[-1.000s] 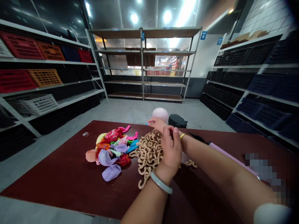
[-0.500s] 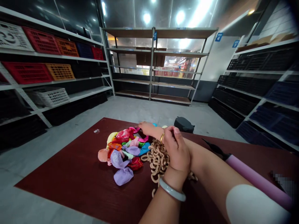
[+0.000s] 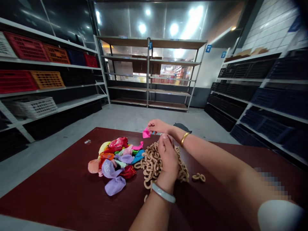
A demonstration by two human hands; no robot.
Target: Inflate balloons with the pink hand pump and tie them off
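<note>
My right hand (image 3: 158, 126) is raised above the far side of the dark red table (image 3: 60, 189) and pinches a limp pink balloon (image 3: 146, 133). Closer to me, my left hand (image 3: 167, 157) rests on a heap of tan curled clips (image 3: 154, 163); its fingers are curled, and whether they hold anything is hidden. A pile of uninflated balloons (image 3: 115, 160) in several colours lies just left of the clips.
One loose tan clip (image 3: 199, 176) lies right of the heap. A small clear bit (image 3: 87, 141) sits near the table's far left. A dark bag (image 3: 182, 127) is on the floor beyond the table. Shelves with crates (image 3: 36, 80) line the room.
My right hand has lifted a pink balloon off the pile and now holds it above the table. The inflated pink balloon and the pink pump seen earlier are out of sight.
</note>
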